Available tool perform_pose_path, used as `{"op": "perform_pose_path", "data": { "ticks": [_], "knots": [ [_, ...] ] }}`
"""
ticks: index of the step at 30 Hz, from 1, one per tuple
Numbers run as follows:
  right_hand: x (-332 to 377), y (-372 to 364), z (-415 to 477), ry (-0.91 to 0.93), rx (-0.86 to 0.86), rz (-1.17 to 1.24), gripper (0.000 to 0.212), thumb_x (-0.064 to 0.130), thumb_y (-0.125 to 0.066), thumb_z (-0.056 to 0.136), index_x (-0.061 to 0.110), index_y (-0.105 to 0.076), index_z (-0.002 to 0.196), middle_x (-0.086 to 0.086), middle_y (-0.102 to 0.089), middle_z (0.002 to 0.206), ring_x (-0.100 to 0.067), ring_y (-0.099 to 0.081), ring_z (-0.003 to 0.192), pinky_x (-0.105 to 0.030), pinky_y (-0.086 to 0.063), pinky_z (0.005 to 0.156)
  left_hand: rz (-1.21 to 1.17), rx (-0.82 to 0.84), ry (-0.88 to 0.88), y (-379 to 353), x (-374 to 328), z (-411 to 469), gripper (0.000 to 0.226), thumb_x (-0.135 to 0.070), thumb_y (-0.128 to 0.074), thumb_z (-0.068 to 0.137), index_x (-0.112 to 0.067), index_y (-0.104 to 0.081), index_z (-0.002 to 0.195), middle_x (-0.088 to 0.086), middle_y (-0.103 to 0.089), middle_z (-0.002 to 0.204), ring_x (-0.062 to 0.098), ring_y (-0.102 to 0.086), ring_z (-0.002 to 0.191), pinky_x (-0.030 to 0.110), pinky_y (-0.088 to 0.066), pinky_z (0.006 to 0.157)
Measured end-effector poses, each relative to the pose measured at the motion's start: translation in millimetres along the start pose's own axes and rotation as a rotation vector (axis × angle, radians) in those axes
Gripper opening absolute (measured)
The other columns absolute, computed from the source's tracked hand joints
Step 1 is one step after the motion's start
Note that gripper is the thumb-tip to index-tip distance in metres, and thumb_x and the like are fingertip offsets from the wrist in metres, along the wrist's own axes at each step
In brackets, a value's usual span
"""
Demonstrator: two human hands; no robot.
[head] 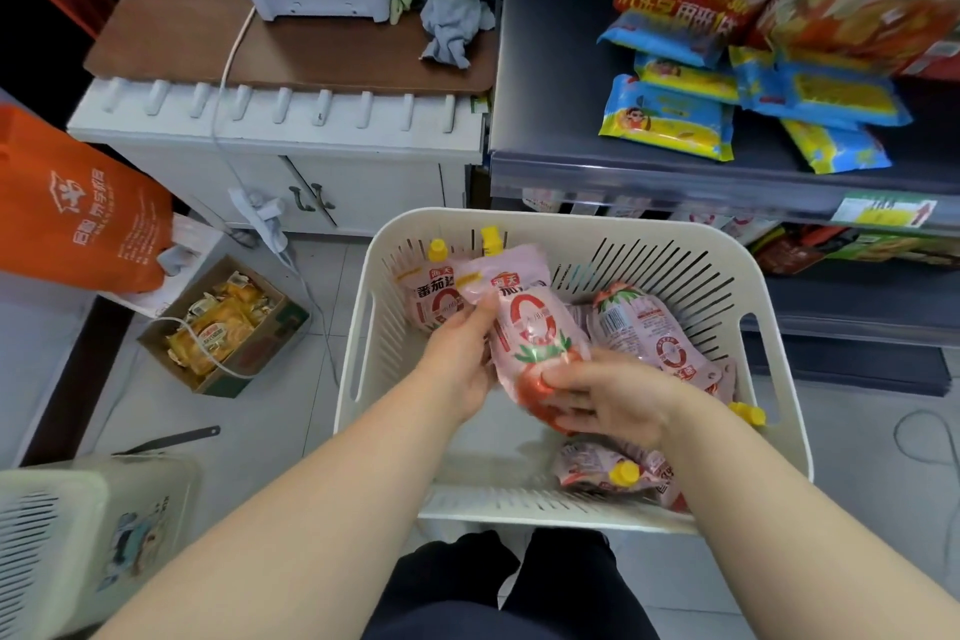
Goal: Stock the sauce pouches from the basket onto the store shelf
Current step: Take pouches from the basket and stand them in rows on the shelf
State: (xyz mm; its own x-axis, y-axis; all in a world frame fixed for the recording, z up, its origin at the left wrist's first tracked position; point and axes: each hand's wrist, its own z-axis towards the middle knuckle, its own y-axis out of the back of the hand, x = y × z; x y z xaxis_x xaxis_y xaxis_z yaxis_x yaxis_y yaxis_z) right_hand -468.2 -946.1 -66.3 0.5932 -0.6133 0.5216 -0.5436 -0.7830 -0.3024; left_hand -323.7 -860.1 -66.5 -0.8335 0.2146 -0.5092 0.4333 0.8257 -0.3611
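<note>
Gripping one pink plastic sauce pouch with a yellow cap (535,327) above the white slotted plastic basket (769,379), both hands close on it: the left hand (457,359) clasps its left edge, the right hand (613,395) wraps its lower end. More pink pouches lie inside the basket, near and far. Far right, the grey metal store shelf (597,140) carries blue and yellow snack packets (670,117).

Both bare forearms reach forward, left hand (460,353) and right hand (610,398) (fingers curled) gripping.
</note>
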Motion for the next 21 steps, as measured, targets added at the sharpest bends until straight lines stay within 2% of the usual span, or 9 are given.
{"op": "perform_pose_path", "data": {
  "ticks": [2,4,6,8,11,14,16,19,21],
  "knots": [
    [1,3,3,-0.027,-0.006,-0.186,0.062,0.02,-0.083,0.063,0.016,-0.056,0.119,-0.003,-0.07,0.113,-0.021,-0.063,0.109,-0.041,-0.046,0.1,0.163,0.034,-0.115,0,-2,-5,0.023,-0.028,-0.055,0.093,-0.01,-0.063,0.105,0.014,-0.071,0.105,0.03,-0.068,0.094,0.043,-0.056,0.08],
    [5,-3,7,0.071,-0.078,-0.244,0.05,0.029,-0.08,0.07,0.02,-0.058,0.115,-0.001,-0.071,0.109,-0.019,-0.066,0.103,-0.037,-0.051,0.092,0.346,0.018,-0.23,-1,-4,-11,0.018,-0.025,-0.054,0.094,-0.01,-0.065,0.092,0.013,-0.071,0.093,0.029,-0.068,0.085,0.037,-0.058,0.075],
    [10,-13,12,0.321,-0.222,-0.092,0.03,0.025,-0.07,0.081,0.017,-0.061,0.108,-0.003,-0.073,0.1,-0.019,-0.071,0.089,-0.028,-0.056,0.072,0.484,0.012,-0.301,-1,-6,-16,0.023,-0.025,-0.052,0.095,-0.01,-0.066,0.087,0.014,-0.072,0.089,0.026,-0.068,0.078,0.032,-0.057,0.069],
    [15,-20,16,0.482,-0.287,0.112,0.028,0.019,-0.066,0.08,0.008,-0.063,0.106,-0.007,-0.075,0.089,-0.02,-0.072,0.077,-0.026,-0.055,0.059,0.491,0.027,-0.332,-1,-9,-19,0.024,-0.026,-0.052,0.095,-0.01,-0.067,0.087,0.015,-0.072,0.091,0.027,-0.068,0.081,0.035,-0.056,0.074],
    [17,-24,19,0.523,-0.331,0.215,0.027,0.024,-0.066,0.073,0.008,-0.066,0.096,-0.008,-0.075,0.083,-0.024,-0.072,0.074,-0.033,-0.059,0.064,0.513,0.069,-0.353,0,-16,-24,0.02,-0.022,-0.051,0.095,-0.018,-0.066,0.084,0.005,-0.071,0.086,0.021,-0.068,0.079,0.032,-0.055,0.075],
    [15,-27,23,0.515,-0.337,0.104,0.008,0.014,-0.062,0.085,0.01,-0.068,0.089,-0.006,-0.075,0.081,-0.023,-0.072,0.074,-0.036,-0.058,0.068,0.595,0.08,-0.329,7,-20,-26,0.013,-0.025,-0.053,0.094,-0.023,-0.064,0.087,-0.006,-0.071,0.085,0.007,-0.067,0.077,0.019,-0.054,0.064],
    [17,-26,26,0.479,-0.319,0.004,0.011,0.015,-0.061,0.088,0.01,-0.07,0.088,-0.007,-0.075,0.082,-0.022,-0.072,0.076,-0.036,-0.057,0.071,0.59,0.049,-0.298,14,-20,-28,0.012,-0.029,-0.056,0.092,-0.025,-0.067,0.087,-0.005,-0.073,0.088,0.012,-0.068,0.083,0.023,-0.052,0.068],
    [26,-16,37,0.313,-0.227,-0.212,0.039,0.044,-0.048,0.092,0.013,-0.07,0.097,-0.006,-0.074,0.099,-0.022,-0.069,0.095,-0.041,-0.051,0.091,0.606,-0.063,-0.319,21,-20,-32,0.016,-0.028,-0.057,0.092,-0.023,-0.071,0.085,-0.004,-0.073,0.086,0.017,-0.068,0.088,0.028,-0.052,0.074],
    [37,-15,47,0.269,-0.106,-0.064,0.061,0.057,-0.022,0.094,0.016,-0.065,0.107,-0.005,-0.071,0.108,-0.016,-0.066,0.1,-0.034,-0.048,0.091,0.759,-0.139,-0.406,21,-21,-36,0.018,-0.026,-0.055,0.093,-0.022,-0.072,0.089,-0.007,-0.07,0.083,0.012,-0.066,0.084,0.025,-0.051,0.075]
  ]
}}
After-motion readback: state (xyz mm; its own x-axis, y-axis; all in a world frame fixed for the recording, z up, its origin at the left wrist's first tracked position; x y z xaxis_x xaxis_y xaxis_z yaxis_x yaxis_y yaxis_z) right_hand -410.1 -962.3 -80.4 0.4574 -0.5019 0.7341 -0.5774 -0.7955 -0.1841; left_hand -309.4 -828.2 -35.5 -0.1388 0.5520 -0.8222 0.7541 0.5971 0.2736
